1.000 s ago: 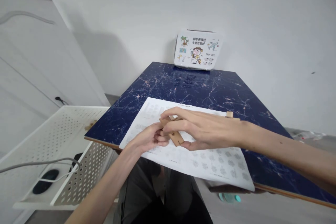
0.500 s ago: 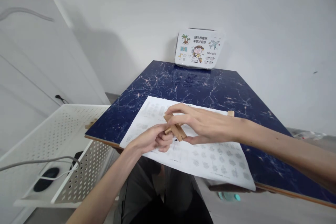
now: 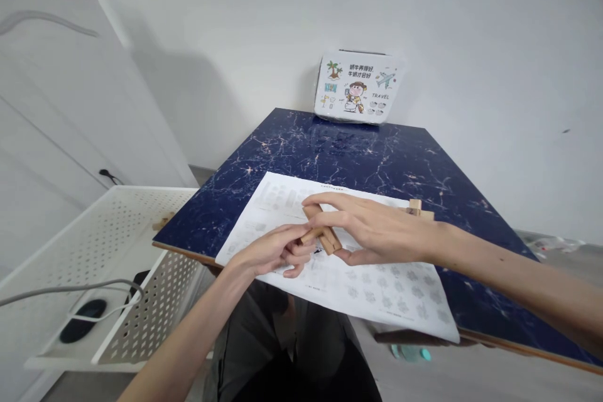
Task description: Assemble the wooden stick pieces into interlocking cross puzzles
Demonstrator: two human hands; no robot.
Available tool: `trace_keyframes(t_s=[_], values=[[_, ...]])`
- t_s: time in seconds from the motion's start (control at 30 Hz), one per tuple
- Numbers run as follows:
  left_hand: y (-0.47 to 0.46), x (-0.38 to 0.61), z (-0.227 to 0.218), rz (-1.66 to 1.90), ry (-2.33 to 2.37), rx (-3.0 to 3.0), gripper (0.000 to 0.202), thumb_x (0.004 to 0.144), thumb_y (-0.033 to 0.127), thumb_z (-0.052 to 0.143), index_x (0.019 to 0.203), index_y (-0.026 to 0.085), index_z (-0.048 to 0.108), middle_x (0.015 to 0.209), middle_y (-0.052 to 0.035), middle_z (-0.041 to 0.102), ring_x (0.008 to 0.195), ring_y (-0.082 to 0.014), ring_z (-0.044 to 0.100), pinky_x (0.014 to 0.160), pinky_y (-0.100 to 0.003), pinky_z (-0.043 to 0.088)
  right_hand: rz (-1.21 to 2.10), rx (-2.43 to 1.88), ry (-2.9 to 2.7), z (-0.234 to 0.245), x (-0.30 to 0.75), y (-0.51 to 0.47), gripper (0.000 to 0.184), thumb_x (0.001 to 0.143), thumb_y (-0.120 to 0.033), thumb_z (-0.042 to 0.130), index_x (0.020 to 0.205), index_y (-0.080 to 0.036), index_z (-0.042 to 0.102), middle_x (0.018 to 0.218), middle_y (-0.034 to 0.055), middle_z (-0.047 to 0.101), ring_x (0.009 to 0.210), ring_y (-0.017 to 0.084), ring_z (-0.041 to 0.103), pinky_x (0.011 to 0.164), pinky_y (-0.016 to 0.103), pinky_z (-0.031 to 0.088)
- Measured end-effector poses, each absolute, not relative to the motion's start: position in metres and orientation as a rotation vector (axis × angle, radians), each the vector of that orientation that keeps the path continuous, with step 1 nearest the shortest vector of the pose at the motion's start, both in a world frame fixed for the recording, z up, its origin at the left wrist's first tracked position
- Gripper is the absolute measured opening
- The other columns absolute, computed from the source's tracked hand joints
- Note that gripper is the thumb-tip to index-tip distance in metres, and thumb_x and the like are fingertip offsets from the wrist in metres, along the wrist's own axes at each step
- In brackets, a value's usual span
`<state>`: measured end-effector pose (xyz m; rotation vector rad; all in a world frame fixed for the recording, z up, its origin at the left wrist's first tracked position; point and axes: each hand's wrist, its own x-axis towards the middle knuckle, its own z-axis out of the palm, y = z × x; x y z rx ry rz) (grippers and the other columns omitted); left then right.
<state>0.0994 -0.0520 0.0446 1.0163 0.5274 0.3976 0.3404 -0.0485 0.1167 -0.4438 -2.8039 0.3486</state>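
Note:
Both my hands meet over a white printed sheet on a dark blue marbled table. Between them is a small assembly of wooden puzzle pieces, crossed bars of light wood. My right hand pinches it from the right, fingers above and thumb below. My left hand grips its lower left end with curled fingers. More wooden pieces lie on the table just behind my right wrist.
A white box with cartoon travel pictures stands at the table's far edge against the wall. Left of the table is a white perforated cart holding a dark mouse, a grey cable and a wooden piece.
The wooden assembly and both hands have shifted slightly right and turned; my right fingers have re-gripped it, and the bars now sit more crossed.

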Motion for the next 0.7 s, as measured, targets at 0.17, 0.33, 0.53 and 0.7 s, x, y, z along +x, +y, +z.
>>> trace_keyframes(t_s=[0.17,0.33,0.53,0.7], values=[[-0.052,0.099,0.043,0.402,0.488,1.048,0.044,0.102,0.05,0.046,0.069,0.022,0.037,0.058,0.0095,0.017,0.045,-0.0074,0.009,0.039,-0.022,0.027,0.398,-0.381,-2.763,0.116,0.342,-0.048,0.063,0.095,-0.015,0.06,0.149,-0.029,0.031,0.15,0.0163,0.044,0.139,0.028,0.048,0.104,0.048,0.052],[-0.055,0.1,0.042,0.435,0.456,1.127,0.041,0.103,0.049,0.046,0.074,0.021,0.039,0.062,0.0091,0.021,0.047,-0.0068,0.015,0.044,-0.021,0.029,0.325,-0.383,-2.779,0.115,0.347,-0.05,0.058,0.095,-0.012,0.056,0.147,-0.027,0.035,0.146,0.0168,0.047,0.135,0.028,0.051,0.102,0.048,0.052],[-0.057,0.099,0.039,0.435,0.452,1.17,0.04,0.103,0.05,0.048,0.076,0.021,0.043,0.062,0.0101,0.02,0.047,-0.0066,0.015,0.046,-0.022,0.036,0.326,-0.427,-2.817,0.123,0.343,-0.059,0.049,0.096,-0.012,0.055,0.143,-0.023,0.044,0.141,0.0164,0.05,0.131,0.027,0.053,0.102,0.044,0.052],[-0.058,0.102,0.031,0.581,0.562,1.235,0.043,0.102,0.055,0.049,0.083,0.017,0.056,0.057,0.0115,0.021,0.047,-0.007,0.02,0.056,-0.027,0.046,0.304,-0.508,-2.829,0.132,0.359,-0.057,0.055,0.095,-0.015,0.06,0.145,-0.025,0.04,0.146,0.0167,0.049,0.136,0.029,0.05,0.104,0.047,0.051]])
